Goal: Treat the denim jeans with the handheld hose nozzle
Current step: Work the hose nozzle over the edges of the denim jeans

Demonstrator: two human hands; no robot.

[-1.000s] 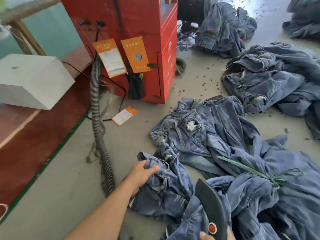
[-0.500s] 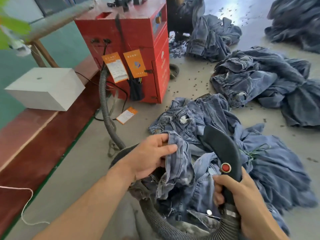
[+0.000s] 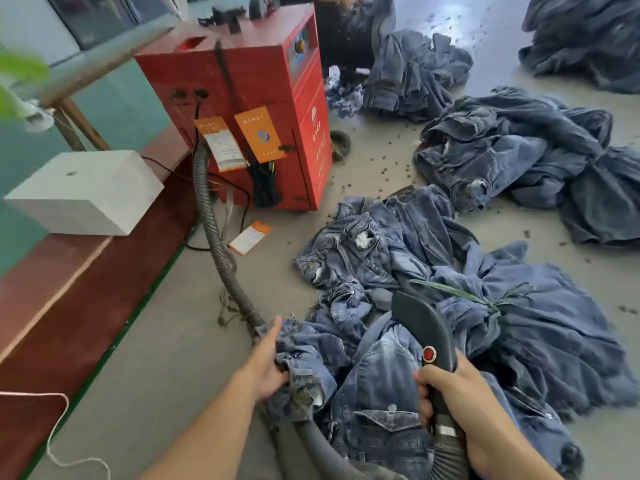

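A person's left hand [image 3: 268,367] grips a bunched edge of denim jeans [image 3: 374,386] heaped on the concrete floor [image 3: 166,358], fingers curled into the cloth. Their right hand [image 3: 450,393] wraps tightly around the handle of a dark hose nozzle [image 3: 424,327], held over the jeans. Its ribbed hose [image 3: 211,223] runs back to a red machine [image 3: 249,98].

Single head-worn view, wide-angle, looking forward and steeply down at a concrete floor [image 3: 166,358]. Closest at the bottom edge: both forearms reaching in, left hand [image 3: 268,363] and right hand [image 3: 446,393] near the lens. Mid-distance: red machine [image 3: 249,109] upper centre, bench [image 3: 69,282] along the left. Farthest: denim heaps [image 3: 519,150] toward the top right. Edges bowed by lens distortion.
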